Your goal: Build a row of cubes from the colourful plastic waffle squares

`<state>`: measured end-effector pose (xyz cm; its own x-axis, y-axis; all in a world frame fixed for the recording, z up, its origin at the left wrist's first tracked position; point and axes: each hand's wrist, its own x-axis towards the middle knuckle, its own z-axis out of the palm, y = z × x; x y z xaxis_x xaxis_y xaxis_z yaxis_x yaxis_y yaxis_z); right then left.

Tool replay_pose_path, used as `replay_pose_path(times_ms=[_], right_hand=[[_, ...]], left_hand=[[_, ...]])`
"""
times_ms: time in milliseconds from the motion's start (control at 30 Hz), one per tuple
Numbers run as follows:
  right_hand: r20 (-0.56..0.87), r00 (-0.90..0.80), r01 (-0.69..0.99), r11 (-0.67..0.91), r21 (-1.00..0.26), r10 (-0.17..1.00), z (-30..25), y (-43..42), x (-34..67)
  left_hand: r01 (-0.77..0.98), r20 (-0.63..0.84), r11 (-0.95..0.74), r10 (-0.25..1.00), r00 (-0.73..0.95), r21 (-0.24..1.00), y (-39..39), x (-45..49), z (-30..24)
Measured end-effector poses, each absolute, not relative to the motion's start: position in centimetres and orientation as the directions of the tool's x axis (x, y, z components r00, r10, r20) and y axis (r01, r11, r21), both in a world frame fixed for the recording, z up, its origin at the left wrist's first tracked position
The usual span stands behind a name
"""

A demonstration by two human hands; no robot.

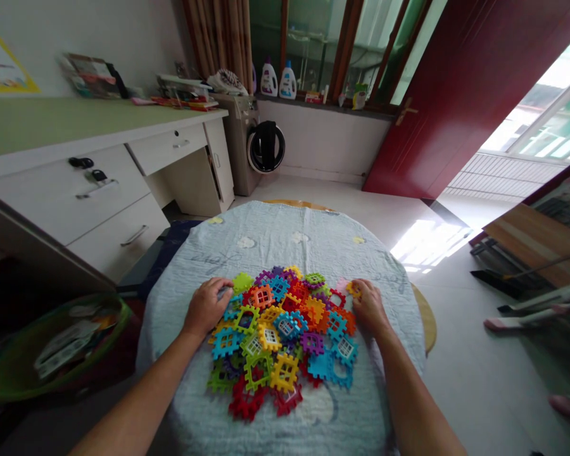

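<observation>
A heap of colourful plastic interlocking building tiles [268, 337] lies on the cloth-covered round table, many of them square with notched edges and window-like centres. At the heap's left edge is my left hand [207, 306], its fingers curled beside a lime green tile [242, 282] and a blue one. What lies under those fingertips is hard to make out. Across the heap, my right hand [369, 306] has its fingers closed on a small yellow tile [353, 290] at the right edge. A pale pink tile [342, 285] sits just left of it.
A pale blue patterned cloth [285, 244] covers the table. White drawers [99, 190] stand at the left, with a green basket [52, 373] below. A washing machine [242, 142] and a red door [432, 88] are at the back. Folded stands lie at the right.
</observation>
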<state>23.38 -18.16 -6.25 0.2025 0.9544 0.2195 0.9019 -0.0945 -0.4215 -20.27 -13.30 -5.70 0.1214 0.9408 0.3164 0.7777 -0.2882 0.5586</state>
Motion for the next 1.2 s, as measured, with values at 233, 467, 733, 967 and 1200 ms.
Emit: replay_pose_path(times_ms=[233, 467, 733, 967, 1200], right_hand=[[0.188, 0.091, 0.839, 0.026, -0.544, 0.978, -2.3, -19.2, 19.4], [0.035, -0.04, 0.858, 0.052, -0.51, 0.999, -1.7, -19.6, 14.1], [0.183, 0.242, 0.679, -0.032, -0.734, 0.953, -0.9, -17.6, 16.9], [0.345, 0.318, 0.822, -0.075, -0.565, 0.883, -2.0, -13.9, 18.6], [0.039, 0.038, 0.948, -0.023, -0.319, 0.999, -2.9, -14.3, 20.9]], left_hand=[[0.778, 0.343, -0.313, 0.93, 0.134, 0.545, -13.2, -20.4, -6.0], [0.777, 0.336, -0.294, 0.935, 0.113, 0.556, -13.2, -20.3, -5.9], [0.777, 0.339, -0.293, 0.934, 0.11, 0.557, -13.3, -20.2, -5.7], [0.776, 0.348, -0.301, 0.931, 0.113, 0.554, -13.2, -20.3, -5.7], [0.769, 0.34, -0.294, 0.934, 0.106, 0.568, -13.1, -20.4, -5.9]])
